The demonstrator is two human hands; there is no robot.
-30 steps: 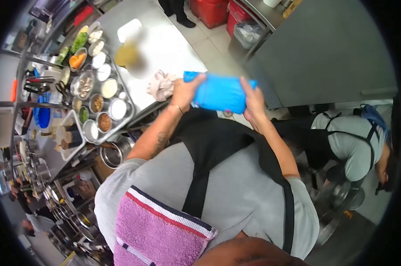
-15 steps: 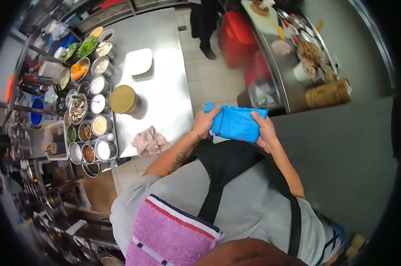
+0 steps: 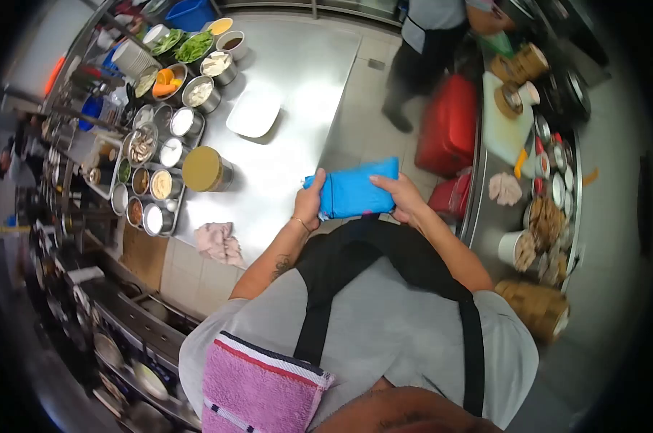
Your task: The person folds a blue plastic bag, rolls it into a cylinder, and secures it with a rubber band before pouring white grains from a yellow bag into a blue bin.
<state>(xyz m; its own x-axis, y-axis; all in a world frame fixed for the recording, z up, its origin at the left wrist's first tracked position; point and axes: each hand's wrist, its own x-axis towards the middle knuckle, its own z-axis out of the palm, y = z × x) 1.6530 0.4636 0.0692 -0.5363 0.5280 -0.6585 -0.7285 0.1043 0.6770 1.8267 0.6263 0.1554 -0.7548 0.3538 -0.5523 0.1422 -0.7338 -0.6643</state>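
both hands grip one blue packet (image 3: pixel 355 193) at chest height: left hand (image 3: pixel 312 202) and right hand (image 3: pixel 400 196) closed on opposite ends. looks soft, light, slippery film; end grips suit it best.

One wide-angle view from the person's head looks steeply down past the chest, close on the left hand (image 3: pixel 310 203) and right hand (image 3: pixel 402 198). A steel desk (image 3: pixel 297 65) stretches toward 11 o'clock, a second desk (image 3: pixel 487 225) toward 3 o'clock.
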